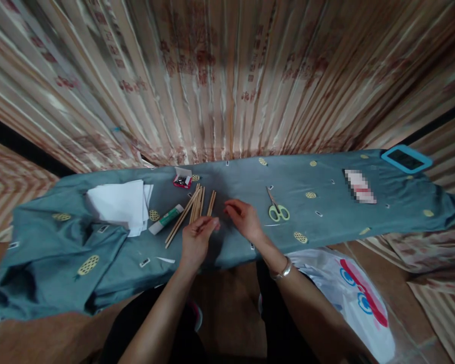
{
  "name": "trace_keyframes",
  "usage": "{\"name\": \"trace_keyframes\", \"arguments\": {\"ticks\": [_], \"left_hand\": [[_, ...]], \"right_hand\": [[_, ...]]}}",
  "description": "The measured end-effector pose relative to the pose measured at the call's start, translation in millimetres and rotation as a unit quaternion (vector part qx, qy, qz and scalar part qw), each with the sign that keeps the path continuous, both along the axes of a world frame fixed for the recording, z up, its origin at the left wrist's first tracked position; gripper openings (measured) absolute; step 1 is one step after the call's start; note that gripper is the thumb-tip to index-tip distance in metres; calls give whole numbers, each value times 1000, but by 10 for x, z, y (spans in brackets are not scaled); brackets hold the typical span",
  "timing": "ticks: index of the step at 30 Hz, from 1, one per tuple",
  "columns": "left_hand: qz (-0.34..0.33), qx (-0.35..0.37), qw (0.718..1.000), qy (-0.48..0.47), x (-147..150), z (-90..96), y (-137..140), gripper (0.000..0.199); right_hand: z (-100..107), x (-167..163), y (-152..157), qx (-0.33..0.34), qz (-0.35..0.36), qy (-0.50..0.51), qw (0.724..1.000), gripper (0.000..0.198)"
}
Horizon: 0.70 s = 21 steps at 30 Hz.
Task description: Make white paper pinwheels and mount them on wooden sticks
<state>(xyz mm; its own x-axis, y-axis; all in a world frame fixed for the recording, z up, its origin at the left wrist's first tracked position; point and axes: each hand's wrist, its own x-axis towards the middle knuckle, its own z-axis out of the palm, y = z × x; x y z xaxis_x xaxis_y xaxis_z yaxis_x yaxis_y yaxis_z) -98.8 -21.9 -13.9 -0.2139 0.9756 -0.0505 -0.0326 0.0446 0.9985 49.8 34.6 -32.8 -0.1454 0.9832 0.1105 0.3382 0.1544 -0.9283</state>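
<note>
My left hand (pixel 197 238) is closed in a pinch over the table, beside several thin wooden sticks (pixel 197 205). Whatever lies between its fingertips is too small to make out. Just to the right, my right hand (pixel 244 218) has its fingers curled together, pointing left; what they hold, if anything, does not show. A green and white glue stick (pixel 166 219) lies left of the sticks. Behind them stands a small open red and white box (pixel 182 178) with dark bits inside. Scissors with pale green handles (pixel 277 211) rest to the right of my right hand.
White paper sheets (pixel 116 205) are stacked at the left of the cloth-covered table (pixel 238 174). Paper scraps (pixel 165 260) lie near the front edge. Toward the right are a blurred-out packet (pixel 359 186) and a blue-framed device (pixel 406 158). A white plastic bag (pixel 326 268) sits below.
</note>
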Motion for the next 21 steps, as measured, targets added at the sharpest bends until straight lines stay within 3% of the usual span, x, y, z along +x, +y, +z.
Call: {"name": "trace_keyframes", "arguments": {"ticks": [3,6,9,15,21], "left_hand": [[40,38,994,97,-317,31,39,30],[90,89,953,275,-708,18,69,33],[91,63,915,389,-983,-63,68,36],[31,1,871,489,-1035,-149,53,36],[26,11,882,471,-944,-123,79,34]], "right_hand": [[8,-59,-56,16,21,-69,997,23],[4,-141,-114,31,52,-113,992,28],[-10,-218,-147,47,80,-132,987,30],[-75,-340,-150,94,118,-143,978,34],[-147,-418,-127,106,156,-116,975,36]]}}
